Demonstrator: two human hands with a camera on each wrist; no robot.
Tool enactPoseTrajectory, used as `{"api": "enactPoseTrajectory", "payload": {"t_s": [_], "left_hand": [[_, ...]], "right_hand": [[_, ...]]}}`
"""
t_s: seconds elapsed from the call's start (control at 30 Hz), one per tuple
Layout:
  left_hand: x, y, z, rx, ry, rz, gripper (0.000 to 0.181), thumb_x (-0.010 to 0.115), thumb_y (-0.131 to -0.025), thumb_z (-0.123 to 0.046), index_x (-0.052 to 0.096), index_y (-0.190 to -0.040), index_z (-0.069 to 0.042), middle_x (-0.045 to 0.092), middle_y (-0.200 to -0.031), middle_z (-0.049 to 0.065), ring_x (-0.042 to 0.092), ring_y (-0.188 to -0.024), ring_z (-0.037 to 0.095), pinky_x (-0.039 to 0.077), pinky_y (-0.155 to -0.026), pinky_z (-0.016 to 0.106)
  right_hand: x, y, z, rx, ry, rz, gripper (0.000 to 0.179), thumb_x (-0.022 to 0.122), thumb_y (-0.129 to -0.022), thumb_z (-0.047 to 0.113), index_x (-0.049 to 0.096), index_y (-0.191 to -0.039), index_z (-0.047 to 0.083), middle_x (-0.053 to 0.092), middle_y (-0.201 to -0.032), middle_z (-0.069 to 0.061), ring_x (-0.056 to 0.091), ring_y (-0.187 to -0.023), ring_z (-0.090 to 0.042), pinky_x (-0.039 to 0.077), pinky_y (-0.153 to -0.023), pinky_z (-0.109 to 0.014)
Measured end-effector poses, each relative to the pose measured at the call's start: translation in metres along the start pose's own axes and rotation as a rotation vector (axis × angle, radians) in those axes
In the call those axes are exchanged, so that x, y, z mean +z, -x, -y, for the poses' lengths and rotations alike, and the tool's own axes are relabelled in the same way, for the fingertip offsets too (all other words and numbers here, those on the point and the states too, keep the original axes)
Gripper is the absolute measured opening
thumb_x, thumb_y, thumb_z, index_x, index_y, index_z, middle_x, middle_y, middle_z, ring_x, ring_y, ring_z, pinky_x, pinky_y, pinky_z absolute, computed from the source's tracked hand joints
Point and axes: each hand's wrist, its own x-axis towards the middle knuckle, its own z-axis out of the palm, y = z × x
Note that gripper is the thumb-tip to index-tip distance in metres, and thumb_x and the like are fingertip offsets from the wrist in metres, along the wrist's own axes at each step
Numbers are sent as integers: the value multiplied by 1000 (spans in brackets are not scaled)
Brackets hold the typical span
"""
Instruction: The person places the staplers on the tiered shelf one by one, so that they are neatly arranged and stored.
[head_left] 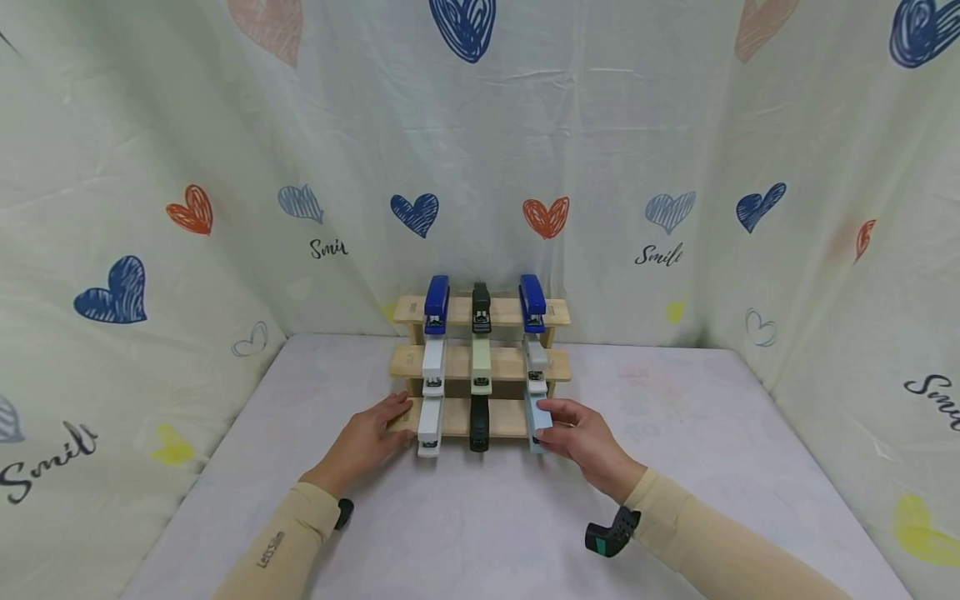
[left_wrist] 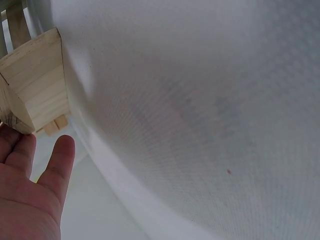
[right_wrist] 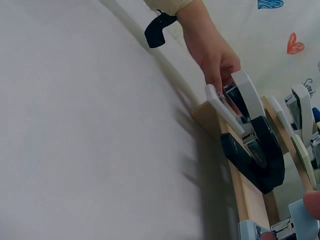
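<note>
A three-tier wooden rack (head_left: 450, 417) carries several staplers. At the right end of its lowest shelf, my right hand (head_left: 588, 440) pinches a light blue stapler (head_left: 537, 421) between thumb and fingers; in the right wrist view, fingertips touch this stapler (right_wrist: 302, 220) at the lower right. My left hand (head_left: 367, 442) grips the left end of the same shelf; one finger (left_wrist: 59, 167) stands off the wood in the left wrist view. Between the hands lie a white stapler (head_left: 430, 423) and a black stapler (head_left: 479, 423), both lengthwise across the lowest shelf.
On the middle shelf sit a white stapler (head_left: 433, 365), a pale green stapler (head_left: 481, 364) and a grey stapler (head_left: 535, 364). Two blue staplers (head_left: 437, 300) flank a black one (head_left: 481, 307) on top. A heart-patterned curtain (head_left: 480, 150) hangs behind the white-covered table (head_left: 480, 517).
</note>
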Motion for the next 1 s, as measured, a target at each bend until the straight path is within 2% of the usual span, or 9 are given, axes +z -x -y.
{"api": "enactPoseTrajectory", "payload": {"t_s": [1.0], "left_hand": [[-2, 1, -2, 28, -16, -15, 55, 75, -92, -20, 57, -138, 3, 49, -147, 18, 43, -136, 36, 39, -108, 52]], "right_hand": [[2, 1, 0, 4, -3, 2, 43, 67, -89, -6, 62, -131, 4, 54, -127, -18, 59, -103, -28, 56, -90, -42]]}}
